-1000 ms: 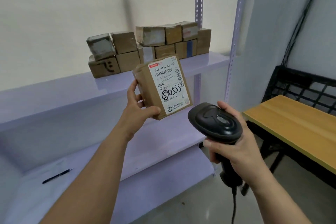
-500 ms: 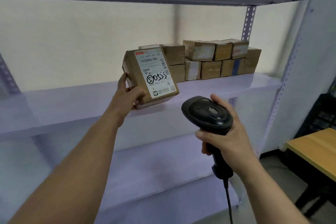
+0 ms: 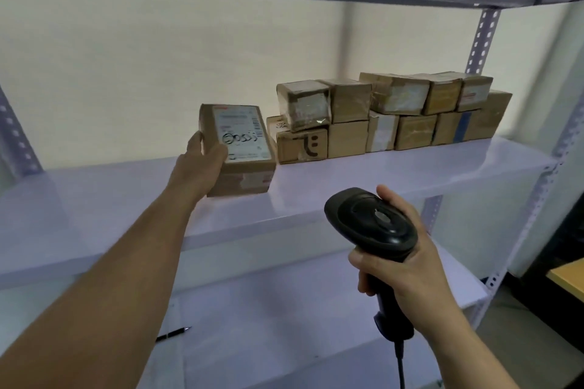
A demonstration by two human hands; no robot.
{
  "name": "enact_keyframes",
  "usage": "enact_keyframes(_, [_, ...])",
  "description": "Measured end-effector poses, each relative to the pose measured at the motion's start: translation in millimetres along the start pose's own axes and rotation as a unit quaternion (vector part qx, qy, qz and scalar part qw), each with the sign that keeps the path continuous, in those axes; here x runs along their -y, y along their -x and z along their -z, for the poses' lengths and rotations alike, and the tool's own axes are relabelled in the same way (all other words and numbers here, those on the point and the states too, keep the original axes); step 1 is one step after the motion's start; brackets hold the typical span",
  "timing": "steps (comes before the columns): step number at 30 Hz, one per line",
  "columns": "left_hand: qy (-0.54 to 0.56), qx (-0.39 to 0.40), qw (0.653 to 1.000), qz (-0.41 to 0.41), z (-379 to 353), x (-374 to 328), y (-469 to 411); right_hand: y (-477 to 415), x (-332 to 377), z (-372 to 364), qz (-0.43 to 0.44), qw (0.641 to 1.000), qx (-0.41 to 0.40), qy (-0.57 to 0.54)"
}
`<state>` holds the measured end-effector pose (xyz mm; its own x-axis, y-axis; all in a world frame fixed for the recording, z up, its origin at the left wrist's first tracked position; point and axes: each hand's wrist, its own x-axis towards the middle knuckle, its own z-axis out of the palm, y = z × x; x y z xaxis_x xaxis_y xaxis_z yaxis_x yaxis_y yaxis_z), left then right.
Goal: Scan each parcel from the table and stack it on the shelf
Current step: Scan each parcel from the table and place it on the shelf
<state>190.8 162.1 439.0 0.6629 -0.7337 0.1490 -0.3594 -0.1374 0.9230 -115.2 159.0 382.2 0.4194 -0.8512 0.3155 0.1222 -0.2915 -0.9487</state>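
- Nearest the viewer, a black handheld scanner [image 3: 369,224] is gripped by the right hand [image 3: 410,271]. The fingers [image 3: 363,282] are wrapped tight round its handle, and the thumb is laid beside its head. Its cable [image 3: 400,366] drops below the fist. The scanner is held low and is not turned toward any label, so the scan of this parcel is judged to be done already.
- Below and to the left of those fingers, a pen [image 3: 173,333] lies on the lower shelf [image 3: 284,325].
- Further out, the parcel [image 3: 243,154], a small brown carton, is clamped by the left hand [image 3: 200,167]. The thumb is pressed on the near edge of its white label, and the other fingers are curled out of sight round its left end. The label faces upward, which leaves it readable once the parcel is stored.
- The parcel is held low over the middle shelf [image 3: 395,173]. Whether its base touches the board cannot be told.
- Just right of the left fingertips, past the carton, the stacked parcels [image 3: 379,113] are ranged in two tiers against the wall [image 3: 158,72]. The bare space beside them is judged to be the intended spot, extending the row leftward.
- Far right, a corner of the wooden table [image 3: 568,275] is glimpsed.
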Motion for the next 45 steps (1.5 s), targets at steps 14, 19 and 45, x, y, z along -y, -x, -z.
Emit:
enact_keyframes(14, [-0.222,0.012,0.972,-0.076,-28,12,-79,-35,-14,-31,-0.02,0.999,-0.04,0.028])
enact_keyframes(19, [-0.221,0.011,0.972,-0.075,-36,13,-109,-41,-16,-29,-0.019,0.997,-0.059,0.037])
enact_keyframes(45, [-0.117,-0.066,0.943,-0.304,-132,-21,59,43,6,69,0.006,0.993,-0.106,0.06])
